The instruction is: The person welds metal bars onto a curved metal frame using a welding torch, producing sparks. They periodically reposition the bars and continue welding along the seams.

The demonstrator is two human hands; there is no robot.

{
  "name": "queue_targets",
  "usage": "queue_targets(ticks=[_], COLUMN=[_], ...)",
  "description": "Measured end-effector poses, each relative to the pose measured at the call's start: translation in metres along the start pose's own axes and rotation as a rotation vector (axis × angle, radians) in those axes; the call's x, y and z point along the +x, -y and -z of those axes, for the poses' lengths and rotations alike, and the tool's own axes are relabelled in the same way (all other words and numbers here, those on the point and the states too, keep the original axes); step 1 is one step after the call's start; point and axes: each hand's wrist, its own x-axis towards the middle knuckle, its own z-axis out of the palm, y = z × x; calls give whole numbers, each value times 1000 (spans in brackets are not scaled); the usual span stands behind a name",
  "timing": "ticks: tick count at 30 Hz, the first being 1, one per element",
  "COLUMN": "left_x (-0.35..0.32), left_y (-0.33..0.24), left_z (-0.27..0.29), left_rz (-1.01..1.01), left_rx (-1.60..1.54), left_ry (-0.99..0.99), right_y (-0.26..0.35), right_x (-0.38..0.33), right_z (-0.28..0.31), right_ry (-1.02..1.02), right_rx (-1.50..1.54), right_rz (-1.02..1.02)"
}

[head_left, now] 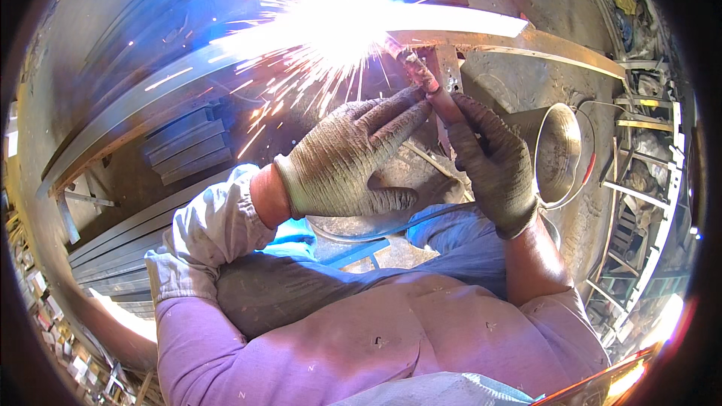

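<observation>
Right hand (489, 162) gripping welding torch (421, 75); left hand (350, 158) flat open, steadying it; sparks at steel bar (556, 45).

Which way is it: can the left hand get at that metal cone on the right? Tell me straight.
Probably not directly. The left hand rests against the welding torch, and the right hand gripping it lies between it and the metal cone.

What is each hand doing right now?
Left hand: open, fingers steadying the welding torch.
Right hand: closed around the welding torch.
</observation>
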Motion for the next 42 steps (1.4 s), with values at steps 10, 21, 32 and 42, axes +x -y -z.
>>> queue_targets(ticks=[10, 21, 32, 42], left_x=[-1, -2, 1, 0], left_y=[-2, -1, -2, -2], left_z=[2, 0, -1, -3], left_rz=[-39, -30, -49, -28], left_rx=[54, 69, 24, 16], left_ry=[-30, -20, -33, 20], right_y=[0, 0, -6, -3], right_x=[2, 1, -1, -4], right_z=[0, 5, 8, 11], right_ry=[-5, 29, 42, 37], right_rx=[-44, -35, -33, -66], right_rz=[17, -17, 5, 6])
